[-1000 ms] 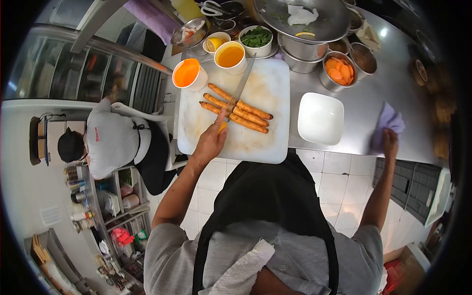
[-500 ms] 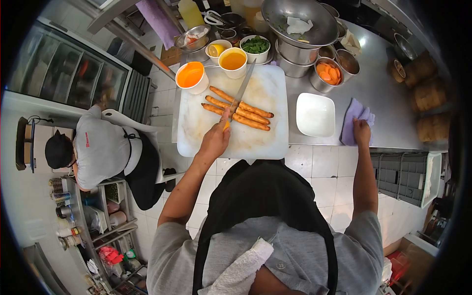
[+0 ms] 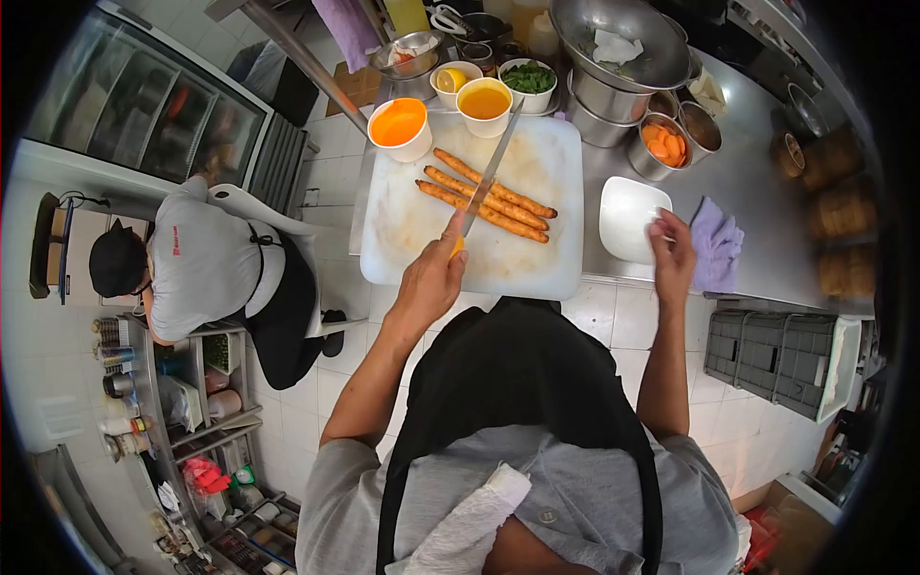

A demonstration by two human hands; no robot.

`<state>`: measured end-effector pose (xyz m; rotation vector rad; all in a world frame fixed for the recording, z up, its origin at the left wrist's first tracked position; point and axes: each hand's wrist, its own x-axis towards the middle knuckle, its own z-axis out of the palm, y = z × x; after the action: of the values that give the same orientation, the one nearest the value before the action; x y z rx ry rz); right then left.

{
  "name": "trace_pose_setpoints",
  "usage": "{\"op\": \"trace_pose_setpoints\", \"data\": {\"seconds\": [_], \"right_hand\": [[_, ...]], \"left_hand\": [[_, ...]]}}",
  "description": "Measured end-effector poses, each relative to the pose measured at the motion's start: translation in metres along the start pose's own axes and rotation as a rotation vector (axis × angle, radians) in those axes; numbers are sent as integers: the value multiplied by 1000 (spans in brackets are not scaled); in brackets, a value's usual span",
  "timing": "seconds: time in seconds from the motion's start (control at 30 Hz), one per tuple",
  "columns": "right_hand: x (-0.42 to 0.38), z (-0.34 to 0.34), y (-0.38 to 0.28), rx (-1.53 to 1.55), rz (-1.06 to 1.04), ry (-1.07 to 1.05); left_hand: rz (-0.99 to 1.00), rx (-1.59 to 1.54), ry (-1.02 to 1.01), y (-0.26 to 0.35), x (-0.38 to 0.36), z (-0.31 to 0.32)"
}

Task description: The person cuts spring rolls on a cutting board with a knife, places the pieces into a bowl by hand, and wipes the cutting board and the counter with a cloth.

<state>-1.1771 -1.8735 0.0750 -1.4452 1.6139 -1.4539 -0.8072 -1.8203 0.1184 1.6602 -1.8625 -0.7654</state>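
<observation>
My left hand [image 3: 431,278] is closed round the yellow handle of a long knife [image 3: 487,177], whose blade lies across three browned sticks of food [image 3: 498,198] on a white cutting board [image 3: 393,244]. Off to the right, my right hand [image 3: 674,247] is raised at the right edge of a white square bowl [image 3: 628,218], its fingers apart and holding nothing. Beside that hand, a crumpled purple cloth [image 3: 716,251] lies on the steel counter.
Cups of orange sauce [image 3: 400,126] and yellow sauce [image 3: 484,103] stand behind the board, near chopped greens [image 3: 529,79]. Sliced carrots fill a steel pot [image 3: 659,149] beneath a large wok [image 3: 613,43]. A co-worker [image 3: 216,264] bends at the left.
My right hand has let go of the purple cloth and moved left to the bowl, its fingers opened. The view has shifted slightly; my left hand still holds the knife over the sticks.
</observation>
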Motion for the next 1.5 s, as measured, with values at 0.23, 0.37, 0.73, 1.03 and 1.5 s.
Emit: {"op": "trace_pose_setpoints", "data": {"seconds": [0.23, 0.37, 0.73, 1.03, 1.5], "right_hand": [[-25, 80, -47, -120, -179, -516], [-23, 94, -38, -289, -185, -640], [-6, 100, -26, -326, -199, -674], [-7, 98, -24, -307, -180, -677], [-7, 93, -19, -251, -183, -665]], "left_hand": [[-109, 5, -129, 28, -35, -3], [-149, 39, -170, 34, -44, 0], [-78, 109, -150, 31, -55, 6], [-34, 130, -139, 29, -59, 9], [-53, 141, -166, 34, -61, 13]]}}
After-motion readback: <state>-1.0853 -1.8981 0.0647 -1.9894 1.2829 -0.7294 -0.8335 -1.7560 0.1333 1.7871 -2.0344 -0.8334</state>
